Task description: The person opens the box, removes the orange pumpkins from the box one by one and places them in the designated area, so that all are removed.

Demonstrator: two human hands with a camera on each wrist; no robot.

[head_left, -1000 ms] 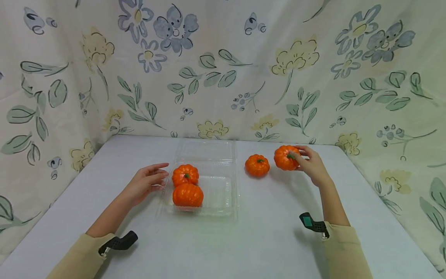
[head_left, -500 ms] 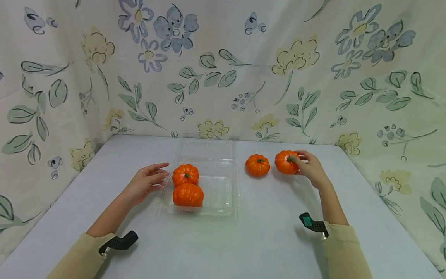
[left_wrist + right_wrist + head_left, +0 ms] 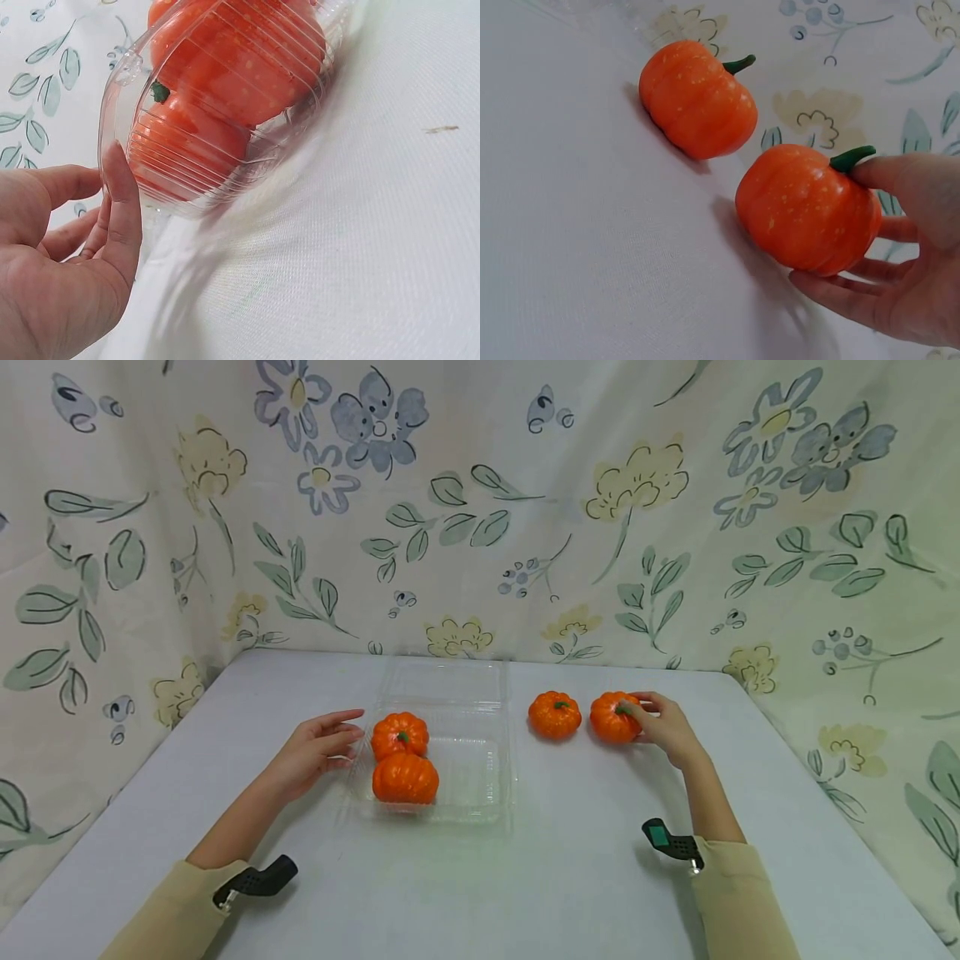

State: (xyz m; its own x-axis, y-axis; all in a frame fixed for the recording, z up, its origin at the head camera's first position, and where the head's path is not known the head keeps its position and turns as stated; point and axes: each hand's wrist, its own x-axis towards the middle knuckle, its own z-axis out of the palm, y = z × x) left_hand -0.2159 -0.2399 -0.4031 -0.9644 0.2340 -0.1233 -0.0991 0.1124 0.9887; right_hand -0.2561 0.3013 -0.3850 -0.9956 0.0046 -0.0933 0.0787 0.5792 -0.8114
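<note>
Curtain cloth (image 3: 480, 410) printed with flowers filled the upper half of the head view, and below it we had a pale tabletop (image 3: 570, 868) running to the bottom edge. Left of centre lay a clear container (image 3: 465, 777), its lid (image 3: 446, 683) folded back toward the cloth. Beige sleeves (image 3: 746, 902) came in from the lower corners. Our left grip (image 3: 315, 753) stood at the container's left wall, fingers relaxed and holding nothing; whether the fingertips touched the rim we could not tell. Our right grip (image 3: 667, 728), right of centre, pinched the right-hand pumpkin (image 3: 609, 720), thumb by the stem and fingers curled under its side; we could not tell if its base met the tabletop. Just left of it sat a loose pumpkin (image 3: 555, 716), apart from any fingers. Two boxed pumpkins (image 3: 406, 779) touched each other in the container's left part. Smallest was the green stem (image 3: 853, 158).

We judged the glossy skin likely to slip if thumb pressure at the stem eased, letting the pumpkin roll. A low sweep leftward could knock its neighbour. The thin container looked light, so a nudge from our left fingers might skid or tip it.
</note>
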